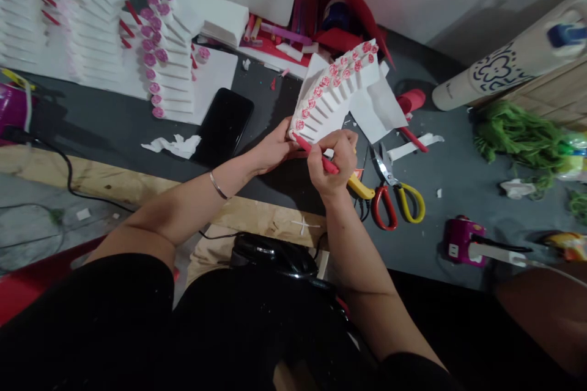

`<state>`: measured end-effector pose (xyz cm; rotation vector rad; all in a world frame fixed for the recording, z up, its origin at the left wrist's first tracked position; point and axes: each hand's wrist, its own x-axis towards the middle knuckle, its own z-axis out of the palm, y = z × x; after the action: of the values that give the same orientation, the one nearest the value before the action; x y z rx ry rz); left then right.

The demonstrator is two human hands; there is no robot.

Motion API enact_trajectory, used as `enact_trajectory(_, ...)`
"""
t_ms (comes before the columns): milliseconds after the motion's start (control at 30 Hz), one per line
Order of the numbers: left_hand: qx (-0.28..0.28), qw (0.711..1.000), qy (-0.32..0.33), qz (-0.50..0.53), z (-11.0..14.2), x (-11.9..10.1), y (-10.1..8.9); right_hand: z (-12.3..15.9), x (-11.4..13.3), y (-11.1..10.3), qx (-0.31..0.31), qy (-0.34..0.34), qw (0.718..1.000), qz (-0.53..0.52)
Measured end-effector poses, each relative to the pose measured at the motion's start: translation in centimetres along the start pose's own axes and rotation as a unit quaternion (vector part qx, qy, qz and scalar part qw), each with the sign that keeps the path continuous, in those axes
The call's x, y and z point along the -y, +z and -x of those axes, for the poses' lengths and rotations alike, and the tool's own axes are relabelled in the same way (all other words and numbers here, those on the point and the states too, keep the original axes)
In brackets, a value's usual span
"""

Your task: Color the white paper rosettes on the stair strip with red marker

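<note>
A fanned row of white paper rolls [330, 107] with red rose-like swirls on their ends lies in front of me on white paper. My left hand [276, 149] is closed at the near left end of the row, its fingertips pinching the last roll. In my right hand [334, 162] is a red pen [305, 143], held in a writing grip. The pen's tip touches, or comes very close to, the pale end of that nearest roll. Scissors [389, 180] with one red and one yellow handle lie just right of my right hand.
Similar rolls with magenta ends [172, 82] stand on paper at the left. A black phone [224, 122] and crumpled tissue [177, 145] lie near my left forearm. Behind are a red tray [316, 43] of pens and a white bottle [495, 70]. A purple power adapter [464, 241] sits right.
</note>
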<state>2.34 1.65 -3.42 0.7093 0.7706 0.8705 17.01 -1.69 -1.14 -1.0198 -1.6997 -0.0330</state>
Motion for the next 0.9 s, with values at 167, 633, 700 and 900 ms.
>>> enact_trajectory(167, -0.005, 1.0, 0.0, -0.003, 0.0, -0.12, 0.18, -0.07, -0.01, -0.09, 0.0, -0.009, 1.0, -0.01)
enact_trajectory(633, -0.027, 1.0, -0.013, 0.004, 0.27, -0.63, 0.59, 0.36, -0.39, -0.21, 0.023, 0.049, 0.998, 0.044)
enact_trajectory(700, -0.027, 1.0, -0.013, 0.005, 0.24, -0.63, 0.57, 0.41, -0.48, -0.25, 0.04, 0.059, 0.997, 0.034)
enact_trajectory(900, -0.029, 0.999, -0.018, -0.002, 0.32, -0.87, 0.67, 0.34, -0.5, -0.49, 0.032, 0.058, 0.997, 0.029)
